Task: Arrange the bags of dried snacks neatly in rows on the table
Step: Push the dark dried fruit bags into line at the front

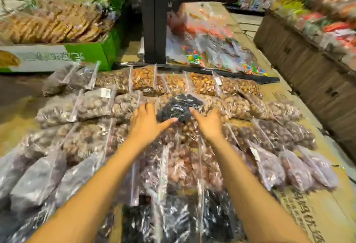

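Where flattened cardboard (308, 210) forms the work surface, rows of clear snack bags (92, 104) fill the frame centre; a wooden display bin (292, 54) stands upper right. Left hand (146, 121) and right hand (209, 122), fingers spread, flank the dark bag (178, 107) at centre, fingertips touching its edges.

Lone bag (178, 108) atop rows of bags (92, 104), between left hand (146, 121) and right hand (209, 122), post (154, 21) behind.

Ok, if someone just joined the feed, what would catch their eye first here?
The left hand and right hand, both outstretched, flank a black-filled bag lying atop the brown rows mid-table. Behind, bright multicoloured candy bags stand out beside the black post.
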A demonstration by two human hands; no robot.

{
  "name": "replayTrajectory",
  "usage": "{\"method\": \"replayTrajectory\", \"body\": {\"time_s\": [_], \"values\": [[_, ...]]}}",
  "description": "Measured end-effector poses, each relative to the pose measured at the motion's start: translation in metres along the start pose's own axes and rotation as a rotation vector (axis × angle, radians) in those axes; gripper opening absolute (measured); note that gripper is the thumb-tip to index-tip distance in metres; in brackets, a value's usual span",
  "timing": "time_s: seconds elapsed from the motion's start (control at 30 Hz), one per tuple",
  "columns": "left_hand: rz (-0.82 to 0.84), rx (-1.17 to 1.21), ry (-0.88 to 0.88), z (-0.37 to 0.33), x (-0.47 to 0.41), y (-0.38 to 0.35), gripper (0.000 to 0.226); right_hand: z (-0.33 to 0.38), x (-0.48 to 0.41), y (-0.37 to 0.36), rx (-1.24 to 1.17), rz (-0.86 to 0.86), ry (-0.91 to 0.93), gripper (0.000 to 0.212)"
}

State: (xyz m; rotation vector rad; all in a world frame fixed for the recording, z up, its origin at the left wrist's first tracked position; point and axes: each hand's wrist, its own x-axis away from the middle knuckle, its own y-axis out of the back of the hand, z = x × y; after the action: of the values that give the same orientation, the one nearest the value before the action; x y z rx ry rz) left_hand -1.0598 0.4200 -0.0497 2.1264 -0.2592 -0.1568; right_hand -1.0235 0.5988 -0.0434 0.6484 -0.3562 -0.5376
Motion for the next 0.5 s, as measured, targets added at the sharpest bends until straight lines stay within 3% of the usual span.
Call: {"method": "replayTrajectory", "body": {"time_s": [0.17,0.3,0.4,0.5], "values": [[0.199,0.082,-0.034,0.006,-0.062,-0.021,0.118,0.000,-0.021,-0.019,-0.003,-0.012,-0.116,0.099],[0.364,0.133,0.012,0.000,-0.090,-0.048,0.136,-0.018,-0.018,-0.014,0.133,-0.022,-0.177,0.103],[0.340,-0.003,-0.018,-0.002,-0.095,-0.058,0.135,-0.026,-0.014,-0.007,0.237,-0.019,-0.170,0.095],[0.266,-0.001,-0.060,-0.006,-0.093,-0.062,0.115,-0.019,-0.004,0.002,0.288,-0.025,-0.168,0.084]]}}
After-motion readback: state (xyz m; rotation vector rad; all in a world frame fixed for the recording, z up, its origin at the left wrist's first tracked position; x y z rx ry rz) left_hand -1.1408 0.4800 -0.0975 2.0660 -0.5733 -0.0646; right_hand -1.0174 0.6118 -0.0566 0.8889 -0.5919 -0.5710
